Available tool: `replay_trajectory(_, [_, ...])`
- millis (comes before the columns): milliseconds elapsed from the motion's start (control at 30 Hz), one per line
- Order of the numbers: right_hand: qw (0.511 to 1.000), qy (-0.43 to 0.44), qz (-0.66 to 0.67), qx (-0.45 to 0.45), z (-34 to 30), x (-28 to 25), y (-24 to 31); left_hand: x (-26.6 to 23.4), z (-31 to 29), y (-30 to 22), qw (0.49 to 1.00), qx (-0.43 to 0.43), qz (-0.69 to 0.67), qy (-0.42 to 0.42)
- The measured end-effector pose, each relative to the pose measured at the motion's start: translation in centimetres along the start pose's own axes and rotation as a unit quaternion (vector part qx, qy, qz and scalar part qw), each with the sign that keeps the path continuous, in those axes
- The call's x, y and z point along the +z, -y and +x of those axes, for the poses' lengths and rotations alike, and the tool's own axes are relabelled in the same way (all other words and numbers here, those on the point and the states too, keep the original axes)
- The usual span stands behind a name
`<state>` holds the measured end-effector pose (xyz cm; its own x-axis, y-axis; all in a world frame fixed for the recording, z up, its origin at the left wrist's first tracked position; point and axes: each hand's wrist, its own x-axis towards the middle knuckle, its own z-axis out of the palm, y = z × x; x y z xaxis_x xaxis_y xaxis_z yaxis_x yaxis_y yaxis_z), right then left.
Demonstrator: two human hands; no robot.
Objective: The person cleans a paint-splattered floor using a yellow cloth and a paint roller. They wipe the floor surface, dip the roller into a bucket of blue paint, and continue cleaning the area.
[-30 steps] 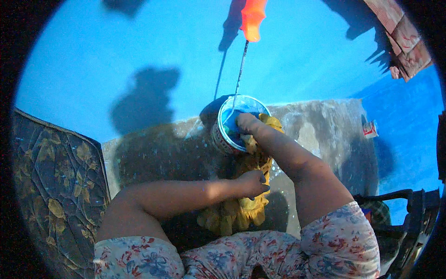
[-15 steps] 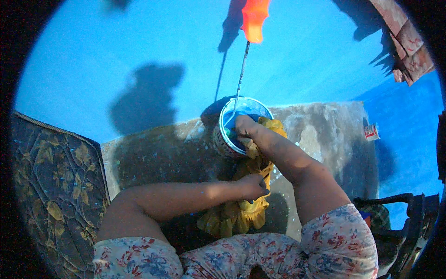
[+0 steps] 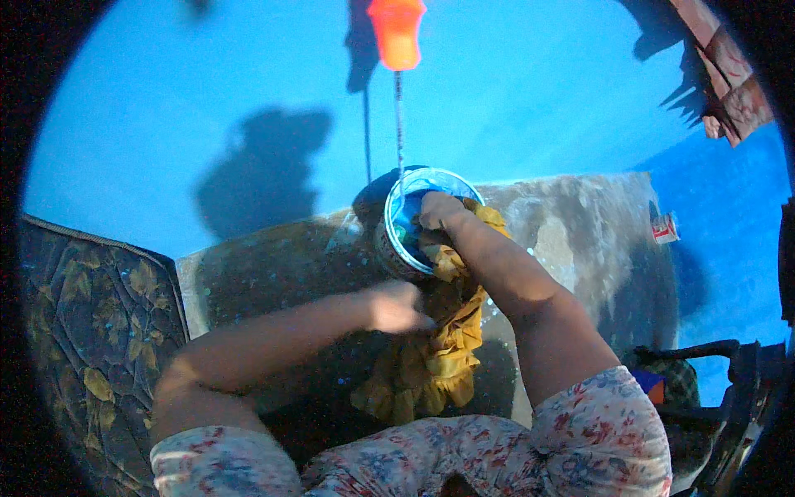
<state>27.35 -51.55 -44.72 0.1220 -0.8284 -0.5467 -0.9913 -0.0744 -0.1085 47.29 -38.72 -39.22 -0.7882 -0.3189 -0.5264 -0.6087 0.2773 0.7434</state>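
Note:
A white-rimmed bucket with blue inside stands on the floor against the blue wall. My right hand reaches into its mouth with the fingers curled; what they hold is hidden. Yellow ruffled cloth drapes over the bucket's near right rim, under my right wrist, and trails towards my lap. Left of this cloth, my left hand is raised near the bucket's front, its fingers smeared by motion. A tool with an orange handle and a thin metal rod leans up out of the bucket.
A dark quilted mattress with a leaf pattern stands at the left. Black chair-like frame parts are at the right. A small red and white container lies by the wall. Pale splotches mark the grey floor.
My left hand has moved up and left, off the yellow cloth. The orange-handled tool has swung left and stands more upright. My right hand remains in the bucket, raised slightly.

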Motion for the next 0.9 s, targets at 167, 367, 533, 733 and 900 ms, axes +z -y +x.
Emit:
replay_trajectory(167, [0.946, -0.018, 0.314, -0.076, -2.4, -2.7, -0.9, -6.3, -3.6, 3.1, 0.846, -0.003, -0.013, -0.533])
replay_trajectory(367, [0.764, 0.144, 0.616, -0.130, -2.9, -2.6, -2.8, -9.3, -3.3, 0.8, 0.791, 0.100, -0.149, -0.585])
replay_trajectory(533, [0.800, 0.063, 0.579, -0.144, -5.5, -4.6, -2.1, -11.0, -2.1, 1.4, 0.764, 0.199, -0.153, -0.594])
replay_trajectory(733, [0.906, 0.000, 0.423, -0.027, -4.5, -3.2, -0.5, -11.8, -2.6, -0.3, 0.764, 0.175, -0.143, -0.604])
replay_trajectory(900, [0.978, -0.100, 0.181, -0.032, -2.6, -1.0, -1.6, -12.2, -2.7, -2.8, 0.796, 0.105, -0.124, -0.583])
